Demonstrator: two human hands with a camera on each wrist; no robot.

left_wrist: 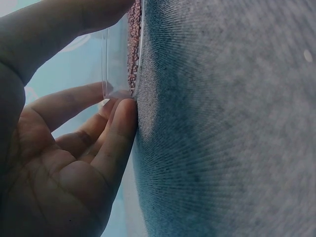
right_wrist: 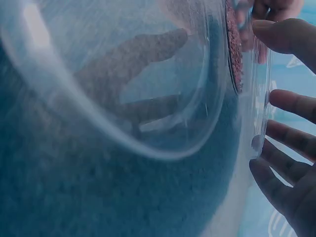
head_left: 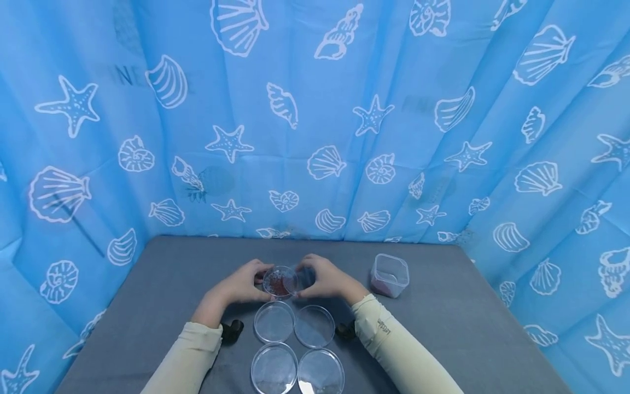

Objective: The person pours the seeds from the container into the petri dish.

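A clear petri dish [head_left: 273, 285] with a layer of small reddish-brown granules [left_wrist: 133, 47] is at the far side of the dish group. My left hand [head_left: 244, 282] grips it from the left, thumb on one side and fingers round the other. Close over the grey cloth, its wall shows side-on in the left wrist view. From the right, my right hand [head_left: 326, 278] holds a clear round lid [right_wrist: 261, 106] by its edge between thumb and fingers. In the head view the lid overlaps the right part of the granule dish.
Several clear petri dishes [head_left: 274, 323] stand grouped nearer to me, between my forearms. A square clear plastic tub [head_left: 390, 275] with pinkish contents is at the right. Grey cloth [head_left: 443, 323] covers the table, and a blue shell-print curtain [head_left: 295, 137] hangs behind and at the sides.
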